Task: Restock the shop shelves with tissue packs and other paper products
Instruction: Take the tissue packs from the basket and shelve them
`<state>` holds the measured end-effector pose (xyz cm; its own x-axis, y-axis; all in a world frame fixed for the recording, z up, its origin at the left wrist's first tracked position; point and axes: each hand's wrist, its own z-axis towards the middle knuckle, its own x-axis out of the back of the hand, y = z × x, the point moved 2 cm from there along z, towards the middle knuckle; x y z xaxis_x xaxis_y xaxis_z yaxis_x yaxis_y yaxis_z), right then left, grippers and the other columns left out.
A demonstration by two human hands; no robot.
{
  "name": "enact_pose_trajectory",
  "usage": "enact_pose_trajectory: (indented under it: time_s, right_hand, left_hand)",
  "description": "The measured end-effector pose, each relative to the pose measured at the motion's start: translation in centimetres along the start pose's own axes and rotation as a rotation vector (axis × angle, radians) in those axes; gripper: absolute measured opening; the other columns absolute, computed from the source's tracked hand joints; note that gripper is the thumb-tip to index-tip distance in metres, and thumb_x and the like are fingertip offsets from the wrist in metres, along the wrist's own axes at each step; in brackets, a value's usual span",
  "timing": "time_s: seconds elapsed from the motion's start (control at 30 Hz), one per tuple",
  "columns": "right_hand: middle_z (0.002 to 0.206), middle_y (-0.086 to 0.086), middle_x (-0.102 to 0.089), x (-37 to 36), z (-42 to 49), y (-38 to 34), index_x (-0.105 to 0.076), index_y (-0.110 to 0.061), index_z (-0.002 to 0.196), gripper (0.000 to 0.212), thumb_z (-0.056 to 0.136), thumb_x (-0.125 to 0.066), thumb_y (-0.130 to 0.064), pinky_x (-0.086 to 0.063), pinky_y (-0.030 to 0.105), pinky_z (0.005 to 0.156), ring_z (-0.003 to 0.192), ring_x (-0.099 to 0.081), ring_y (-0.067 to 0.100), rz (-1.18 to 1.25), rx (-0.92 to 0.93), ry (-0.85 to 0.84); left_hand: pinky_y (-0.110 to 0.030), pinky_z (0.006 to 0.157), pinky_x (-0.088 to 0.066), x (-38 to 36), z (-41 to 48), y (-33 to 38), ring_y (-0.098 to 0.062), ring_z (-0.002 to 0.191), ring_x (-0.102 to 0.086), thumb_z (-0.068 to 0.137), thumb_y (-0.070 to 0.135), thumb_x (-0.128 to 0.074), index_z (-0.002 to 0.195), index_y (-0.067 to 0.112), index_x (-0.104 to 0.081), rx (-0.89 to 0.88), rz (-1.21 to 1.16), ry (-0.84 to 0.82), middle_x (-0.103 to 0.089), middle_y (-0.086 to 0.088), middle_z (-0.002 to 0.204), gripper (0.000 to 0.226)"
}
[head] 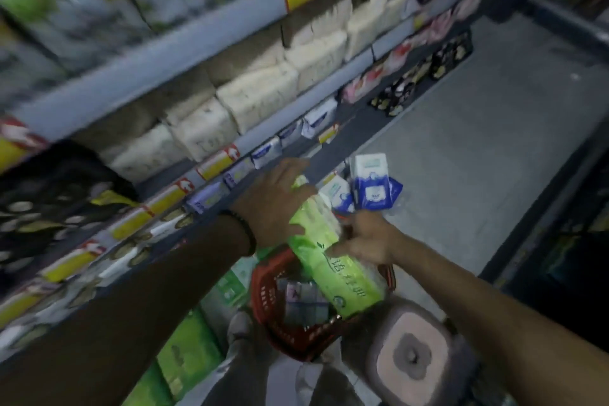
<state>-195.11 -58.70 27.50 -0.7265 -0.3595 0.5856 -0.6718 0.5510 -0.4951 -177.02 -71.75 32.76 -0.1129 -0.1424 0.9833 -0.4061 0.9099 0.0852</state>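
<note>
- Along the left, grey shelves point(197, 43) crowded with cream tissue packs point(257, 95), all blurred.
- Low in the middle, a red basket point(263, 293) with small packs inside.
- Over the basket, tilted, a long green tissue pack point(342, 283): lime wrap, paler patches, dark printed characters along its face.
- On the floor beyond, blue-and-white packs point(370, 184), upright.
- Left hand point(276, 201) over the green pack's far end, fingers curled round it.
- Right hand point(365, 237) gripping its side, thumb on the face.

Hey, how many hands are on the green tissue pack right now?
2. The left hand grips the far end of the green pack from above; the right hand holds its right side, above the red basket.
</note>
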Motion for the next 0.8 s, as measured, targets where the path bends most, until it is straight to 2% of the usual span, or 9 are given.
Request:
enact_pose_trajectory:
  time_s: [0.1, 0.2, 0.3, 0.4, 0.47, 0.5, 0.57, 0.7, 0.8]
  right_hand:
    - [0.070, 0.000, -0.063, 6.0, -3.8, -6.0, -0.065, -0.016, 0.076, 0.047, 0.075, -0.090, -0.056, -0.052, 0.040, 0.070, 0.067, -0.059, 0.019, -0.226, 0.155, 0.003]
    - [0.064, -0.006, -0.056, 11.2, -8.4, -12.9, -0.059, -0.023, 0.071, 0.042, 0.079, -0.091, -0.049, -0.039, 0.032, 0.057, 0.059, -0.052, 0.011, -0.345, 0.335, 0.030]
    - [0.072, -0.012, -0.060, 15.2, -12.5, -19.7, -0.067, -0.029, 0.093, 0.034, 0.079, -0.090, -0.050, -0.037, 0.025, 0.056, 0.066, -0.058, 0.007, -0.451, 0.456, 0.085]
    - [0.081, -0.017, -0.062, 17.5, -16.5, -26.3, -0.067, -0.026, 0.123, 0.054, 0.080, -0.089, -0.052, -0.036, 0.015, 0.056, 0.069, -0.056, 0.000, -0.553, 0.583, 0.136]
    - [0.096, -0.014, -0.070, 18.8, -19.0, -30.3, -0.066, -0.026, 0.130, 0.062, 0.081, -0.087, -0.057, -0.047, 0.016, 0.066, 0.079, -0.062, 0.001, -0.595, 0.649, 0.153]
    - [0.109, -0.012, -0.073, 19.4, -20.2, -32.2, -0.064, -0.028, 0.134, 0.066, 0.081, -0.085, -0.061, -0.054, 0.023, 0.077, 0.088, -0.067, 0.006, -0.617, 0.678, 0.164]
    - [0.124, -0.010, -0.071, 20.7, -22.6, -35.9, -0.060, -0.031, 0.141, 0.072, 0.081, -0.084, -0.063, -0.057, 0.035, 0.093, 0.105, -0.068, 0.014, -0.720, 0.746, 0.197]
    - [0.127, -0.011, -0.067, 23.9, -26.8, -42.9, -0.056, -0.037, 0.146, 0.073, 0.082, -0.085, -0.059, -0.054, 0.033, 0.097, 0.111, -0.066, 0.013, -0.919, 0.834, 0.298]
    - [0.132, -0.013, -0.067, 26.0, -28.8, -48.1, -0.057, -0.038, 0.148, 0.070, 0.086, -0.081, -0.061, -0.054, 0.030, 0.099, 0.112, -0.066, 0.010, -0.921, 0.913, 0.348]
  left_hand:
    - [-0.055, 0.119, -0.029, 9.2, -1.3, -0.5, -0.036, 0.152, -0.029, 0.078, 0.069, -0.072, 0.149, 0.026, -0.048, -0.046, 0.095, 0.029, -0.029, -0.011, 0.167, 0.086]
    - [-0.046, 0.108, -0.045, 17.2, -3.4, -1.0, -0.028, 0.133, -0.051, 0.084, 0.075, -0.063, 0.149, 0.030, -0.045, 0.031, 0.024, -0.124, -0.052, -0.001, 0.148, 0.082]
    - [-0.042, 0.107, -0.047, 23.3, -6.5, -2.1, -0.024, 0.128, -0.056, 0.086, 0.063, -0.071, 0.148, 0.029, -0.048, 0.181, -0.161, -0.245, -0.055, 0.002, 0.146, 0.074]
    - [-0.040, 0.102, -0.049, 28.4, -11.5, -3.1, -0.020, 0.119, -0.059, 0.087, 0.053, -0.076, 0.138, 0.032, -0.055, 0.232, -0.225, -0.153, -0.061, 0.007, 0.133, 0.059]
    - [-0.042, 0.099, -0.049, 31.7, -15.2, -4.1, -0.019, 0.113, -0.060, 0.091, 0.051, -0.073, 0.132, 0.032, -0.056, 0.282, -0.233, -0.081, -0.061, 0.009, 0.126, 0.048]
    - [-0.042, 0.099, -0.049, 33.4, -17.1, -4.4, -0.018, 0.112, -0.059, 0.092, 0.050, -0.072, 0.131, 0.032, -0.056, 0.305, -0.233, -0.041, -0.061, 0.009, 0.125, 0.046]
    - [-0.036, 0.097, -0.047, 37.0, -21.0, -5.1, -0.015, 0.113, -0.058, 0.092, 0.050, -0.071, 0.131, 0.031, -0.056, 0.348, -0.217, 0.036, -0.059, 0.011, 0.126, 0.046]
    - [-0.034, 0.090, -0.048, 43.4, -27.6, -7.4, -0.013, 0.107, -0.059, 0.091, 0.055, -0.070, 0.127, 0.033, -0.058, 0.438, -0.161, 0.144, -0.062, 0.011, 0.124, 0.043]
    - [-0.035, 0.089, -0.052, 47.7, -31.6, -9.4, -0.009, 0.099, -0.063, 0.089, 0.058, -0.071, 0.122, 0.035, -0.062, 0.500, -0.138, 0.241, -0.066, 0.013, 0.115, 0.042]
